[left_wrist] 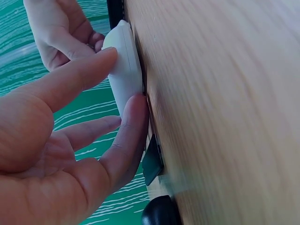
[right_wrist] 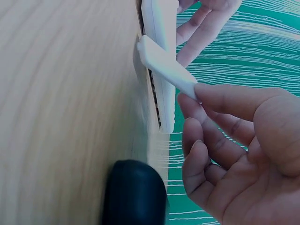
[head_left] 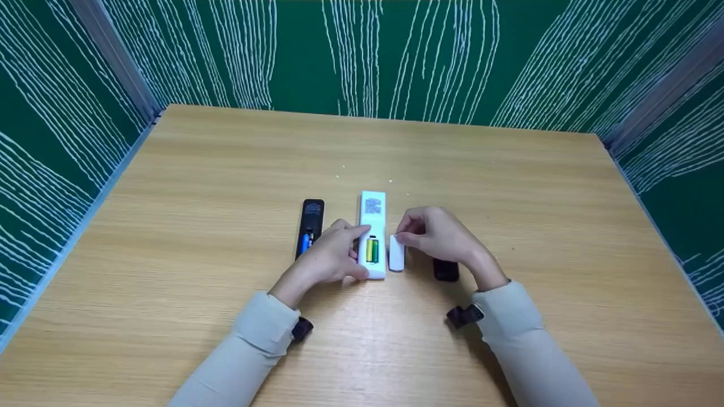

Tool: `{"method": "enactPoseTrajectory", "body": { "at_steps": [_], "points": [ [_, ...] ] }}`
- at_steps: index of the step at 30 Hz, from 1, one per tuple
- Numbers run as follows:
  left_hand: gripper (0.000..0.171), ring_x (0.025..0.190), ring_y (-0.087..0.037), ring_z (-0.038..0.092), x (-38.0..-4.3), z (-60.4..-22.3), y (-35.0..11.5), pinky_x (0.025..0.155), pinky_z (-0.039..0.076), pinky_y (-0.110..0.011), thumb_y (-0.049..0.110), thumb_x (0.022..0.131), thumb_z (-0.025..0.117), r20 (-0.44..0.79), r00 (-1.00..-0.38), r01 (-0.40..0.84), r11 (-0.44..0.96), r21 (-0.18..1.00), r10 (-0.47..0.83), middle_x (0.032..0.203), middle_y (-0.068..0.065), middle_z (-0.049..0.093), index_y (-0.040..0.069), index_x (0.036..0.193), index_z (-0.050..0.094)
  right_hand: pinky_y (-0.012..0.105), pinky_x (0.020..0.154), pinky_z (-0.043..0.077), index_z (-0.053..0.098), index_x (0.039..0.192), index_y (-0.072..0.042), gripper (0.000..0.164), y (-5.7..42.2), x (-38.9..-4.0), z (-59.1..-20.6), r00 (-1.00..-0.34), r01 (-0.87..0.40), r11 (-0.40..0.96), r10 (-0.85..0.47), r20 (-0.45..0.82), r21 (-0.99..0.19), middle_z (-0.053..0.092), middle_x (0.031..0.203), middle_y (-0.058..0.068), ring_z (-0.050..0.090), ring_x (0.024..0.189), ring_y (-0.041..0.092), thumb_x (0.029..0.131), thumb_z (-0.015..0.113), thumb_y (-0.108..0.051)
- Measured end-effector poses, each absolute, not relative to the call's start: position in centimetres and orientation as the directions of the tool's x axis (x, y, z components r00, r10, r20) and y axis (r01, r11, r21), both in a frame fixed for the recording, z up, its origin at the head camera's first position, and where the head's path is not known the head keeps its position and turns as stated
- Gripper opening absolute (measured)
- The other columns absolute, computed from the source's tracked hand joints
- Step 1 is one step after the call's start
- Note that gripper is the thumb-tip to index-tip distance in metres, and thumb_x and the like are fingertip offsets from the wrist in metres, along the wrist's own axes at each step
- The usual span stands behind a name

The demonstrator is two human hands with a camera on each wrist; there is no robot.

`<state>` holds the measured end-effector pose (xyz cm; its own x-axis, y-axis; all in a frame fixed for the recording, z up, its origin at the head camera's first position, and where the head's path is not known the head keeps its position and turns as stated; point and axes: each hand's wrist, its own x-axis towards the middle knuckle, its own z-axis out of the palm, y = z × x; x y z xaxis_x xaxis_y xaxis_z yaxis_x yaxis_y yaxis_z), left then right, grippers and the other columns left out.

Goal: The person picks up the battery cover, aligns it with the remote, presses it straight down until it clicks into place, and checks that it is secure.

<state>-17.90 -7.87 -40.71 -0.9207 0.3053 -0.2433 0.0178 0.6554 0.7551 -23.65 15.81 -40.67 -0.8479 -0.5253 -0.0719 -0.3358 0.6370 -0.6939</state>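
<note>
Head view: on the table [head_left: 124,271], the left hand [head_left: 332,253] and right hand [head_left: 444,234] are part-closed, the left gripping a white remote [head_left: 378,224] near the centre, with a black remote [head_left: 311,217] at its nine o'clock. The right pinches a white cover [head_left: 397,258] at the white remote's four o'clock, beside two batteries [head_left: 372,250] set in that remote.

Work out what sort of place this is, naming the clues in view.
Probably a small indoor booth or workstation: a wooden table, green white-streaked walls around its far end and sides, and a dark device at each wrist, hinting at a recording setup.
</note>
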Motion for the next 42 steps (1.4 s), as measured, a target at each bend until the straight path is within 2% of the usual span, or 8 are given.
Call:
{"method": "enactPoseTrajectory", "body": {
  "at_steps": [20,27,42],
  "points": [
    [0.098,0.105,-0.020,0.060,-17.9,-40.7,-7.9,0.090,0.054,-0.030,0.004,0.081,0.091,-0.256,-0.920,0.007,0.668,0.744,0.295,0.130,-0.009,0.051,0.013,0.164,0.041,0.033,0.069,0.048,0.075,0.098,-0.015,0.004,14.6,-23.1,-40.5,-0.915,-0.286,0.599,-0.402,0.028,-0.748,0.069,0.090,0.003,0.059,0.081,0.022,0.100,0.072,-0.016],
    [0.097,0.104,-0.019,0.059,-17.9,-40.7,-7.9,0.089,0.054,-0.030,0.002,0.080,0.091,-0.241,-0.920,0.027,0.661,0.750,0.310,0.127,-0.011,0.051,0.010,0.164,0.042,0.028,0.067,0.046,0.076,0.098,-0.013,0.004,14.0,-22.8,-40.5,-0.908,-0.322,0.540,-0.410,0.092,-0.777,0.071,0.088,0.002,0.059,0.079,0.020,0.099,0.073,-0.015],
    [0.097,0.104,-0.019,0.061,-17.9,-40.8,-8.1,0.090,0.055,-0.030,0.005,0.082,0.091,-0.234,-0.919,0.042,0.671,0.740,0.316,0.127,-0.011,0.051,0.008,0.164,0.040,0.027,0.070,0.047,0.077,0.096,-0.010,0.004,12.7,-22.3,-41.3,-0.907,-0.328,0.511,-0.405,0.114,-0.794,0.070,0.085,0.001,0.059,0.079,0.019,0.099,0.074,-0.012]
  ]
}}
